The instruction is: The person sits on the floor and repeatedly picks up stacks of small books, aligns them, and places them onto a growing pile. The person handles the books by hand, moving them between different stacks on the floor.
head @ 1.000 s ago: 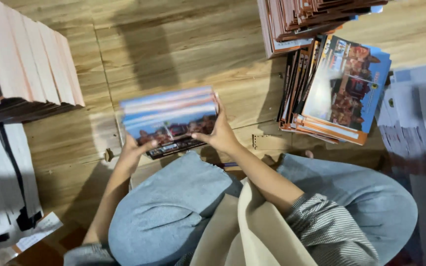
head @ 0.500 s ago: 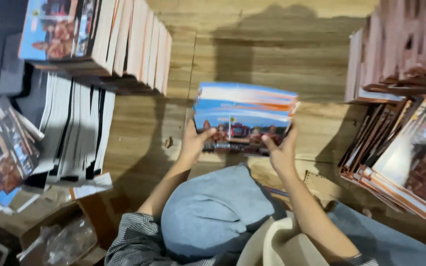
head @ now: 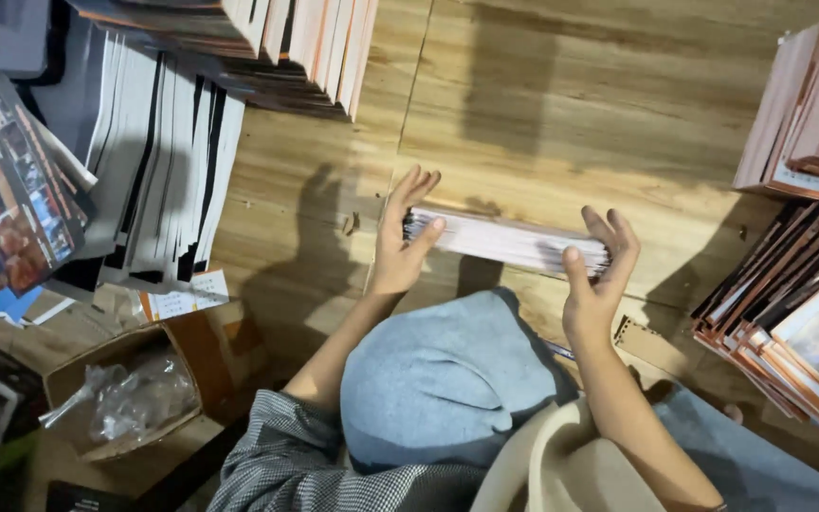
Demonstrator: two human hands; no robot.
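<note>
A person is sitting on a wooden floor (head: 561,104), seen from above, with a knee in pale blue denim (head: 447,379) nearest the camera and a checked sleeve (head: 277,455) at the lower left.

Just past the knee, both hands are gripping a slim bundle of booklets (head: 509,242), held on edge so that only its pale page edges are showing. The left hand (head: 400,242) is clasping the bundle's left end, thumb lying across the near side and fingers spread behind it. The right hand (head: 599,280) is clasping the right end in the same way. The bundle is sitting low over the floor, between the hands; whether it is touching the boards cannot be told. Its edges are looking fairly even, so the squaring of this bundle appears well advanced.

To the lower left, an open cardboard box (head: 120,393) is holding crumpled clear plastic. Further left, loose colourful covers (head: 7,223) are lying beside rows of dark-and-white booklets (head: 158,161). At the right, orange-edged stacks (head: 798,313) are leaning in rows, and more pink-edged stacks (head: 296,47) are lining the far edge. With so many piles around, much sorting seems to remain.
</note>
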